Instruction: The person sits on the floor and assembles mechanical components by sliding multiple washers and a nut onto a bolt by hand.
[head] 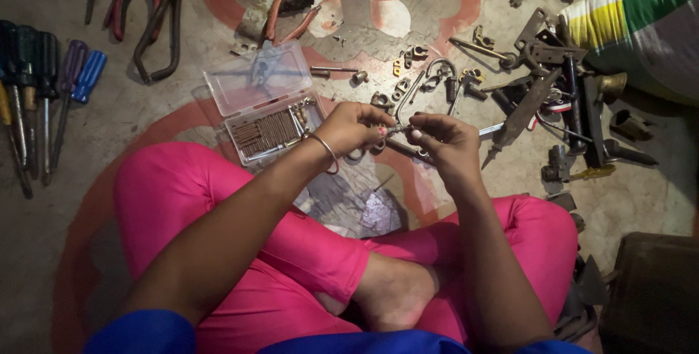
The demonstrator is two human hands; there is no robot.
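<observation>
The small metal part (397, 129) pinched between the left hand (354, 127) and right hand (445, 144) is mostly hidden by fingertips, too small to identify.

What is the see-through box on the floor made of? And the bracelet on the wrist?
The box looks like clear plastic: you can see the floor and the brownish rods through its open lid. The bangle on the left hand's wrist seems to be thin shiny metal, since it glints silver, though it could be coated.
</observation>
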